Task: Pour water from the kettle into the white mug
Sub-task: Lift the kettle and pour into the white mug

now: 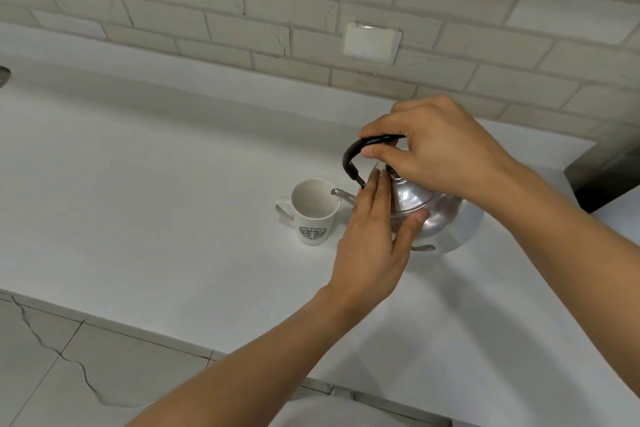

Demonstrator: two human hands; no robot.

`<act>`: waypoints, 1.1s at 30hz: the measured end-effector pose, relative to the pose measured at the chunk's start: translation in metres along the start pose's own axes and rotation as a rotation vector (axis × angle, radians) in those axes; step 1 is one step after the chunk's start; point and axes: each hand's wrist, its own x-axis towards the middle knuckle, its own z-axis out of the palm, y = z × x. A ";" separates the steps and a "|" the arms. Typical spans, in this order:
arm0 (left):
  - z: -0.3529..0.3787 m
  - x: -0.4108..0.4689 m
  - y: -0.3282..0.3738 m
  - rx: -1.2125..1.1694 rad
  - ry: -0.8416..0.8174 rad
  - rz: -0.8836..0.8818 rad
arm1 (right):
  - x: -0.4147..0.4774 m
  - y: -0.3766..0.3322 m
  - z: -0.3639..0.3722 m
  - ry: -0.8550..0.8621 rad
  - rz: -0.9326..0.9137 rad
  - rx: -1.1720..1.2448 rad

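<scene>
A shiny metal kettle [440, 215] with a black handle [353, 152] is tilted to the left on the white counter. Its thin spout [341, 194] reaches over the rim of the white mug [313, 215], which stands upright with a round logo on its side and its handle to the left. My right hand [440, 152] grips the top of the black handle. My left hand [375, 236] lies flat against the kettle's front side, fingers straight, thumb on the metal. No stream of water is visible; I cannot tell whether the mug holds water.
The white counter [156, 166] runs to a white brick wall with a blank wall plate [372, 43]. A dark object [609, 170] stands at the right edge. A grey metal thing [4, 74] peeks in at far left. Cracked floor tiles [52, 357] lie below the counter's front edge.
</scene>
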 end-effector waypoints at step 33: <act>0.007 -0.001 0.016 -0.346 0.165 -0.010 | 0.034 -0.028 -0.012 -0.144 -0.118 -0.379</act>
